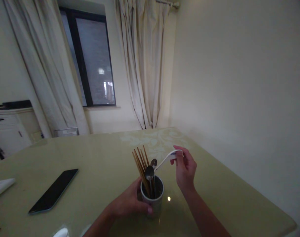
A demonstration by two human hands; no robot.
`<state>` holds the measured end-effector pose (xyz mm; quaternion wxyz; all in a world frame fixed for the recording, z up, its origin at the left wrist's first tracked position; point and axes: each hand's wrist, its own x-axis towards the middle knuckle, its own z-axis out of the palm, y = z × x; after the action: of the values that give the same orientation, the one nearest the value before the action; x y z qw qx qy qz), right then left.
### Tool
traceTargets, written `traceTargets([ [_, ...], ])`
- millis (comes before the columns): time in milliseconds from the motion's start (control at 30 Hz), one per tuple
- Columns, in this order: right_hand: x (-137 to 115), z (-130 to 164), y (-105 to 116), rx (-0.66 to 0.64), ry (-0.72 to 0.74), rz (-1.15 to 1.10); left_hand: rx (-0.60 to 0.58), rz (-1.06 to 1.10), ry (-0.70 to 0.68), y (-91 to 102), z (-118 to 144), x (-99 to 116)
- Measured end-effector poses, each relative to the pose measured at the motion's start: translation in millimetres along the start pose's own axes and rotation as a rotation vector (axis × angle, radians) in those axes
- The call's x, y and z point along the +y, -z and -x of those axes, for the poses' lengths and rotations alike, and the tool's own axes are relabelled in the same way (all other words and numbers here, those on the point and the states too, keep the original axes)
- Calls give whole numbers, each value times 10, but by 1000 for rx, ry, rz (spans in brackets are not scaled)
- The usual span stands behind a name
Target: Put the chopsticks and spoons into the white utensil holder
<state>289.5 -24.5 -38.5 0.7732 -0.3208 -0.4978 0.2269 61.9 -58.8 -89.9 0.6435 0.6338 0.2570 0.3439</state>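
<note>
My left hand [131, 200] wraps round the side of a grey cup [156, 207] that stands upright on the table. Several wooden chopsticks [140, 163] lean to the left in the cup, beside two metal spoons [149, 172] with their bowls up. To the right, my right hand [186, 166] is closed on the bowl end of a white soup spoon [168, 156]. The spoon's thin handle slants down to the left, its tip close to the metal spoons above the cup; whether it touches them I cannot tell.
A dark tablet [54, 191] lies on the table [100, 154] at the left. Beyond it is a white object [1, 187] at the left edge. Another white rounded thing [61, 232] shows at the bottom. A wall [239, 98] runs along the table's right side.
</note>
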Motion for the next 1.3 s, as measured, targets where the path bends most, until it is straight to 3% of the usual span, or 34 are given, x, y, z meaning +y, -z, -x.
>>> traceTargets([
  [167,-147,222,-55,-516,340,164,95,-37,-83,-30,-32,-12],
  [300,-141,263,-122,-668,366,210,93,-72,-65,31,-45,-80],
  [500,-107,213,-99,-493,313,288,154,-114,-95,117,-58,-78],
  [633,67,226,-87,-413,154,306,227,-89,-116,233,-83,-105],
  [833,470,388,-191,-581,-184,233,275,-91,-152,369,-93,-122],
  [1000,534,477,-263,-722,-345,149,389,-142,-121,456,-97,-257],
  [1133,563,417,-246,-644,-338,175,456,-181,-99,507,-128,-373],
  [1300,778,151,-78,-459,-356,285,559,-250,-55,482,-135,-359],
])
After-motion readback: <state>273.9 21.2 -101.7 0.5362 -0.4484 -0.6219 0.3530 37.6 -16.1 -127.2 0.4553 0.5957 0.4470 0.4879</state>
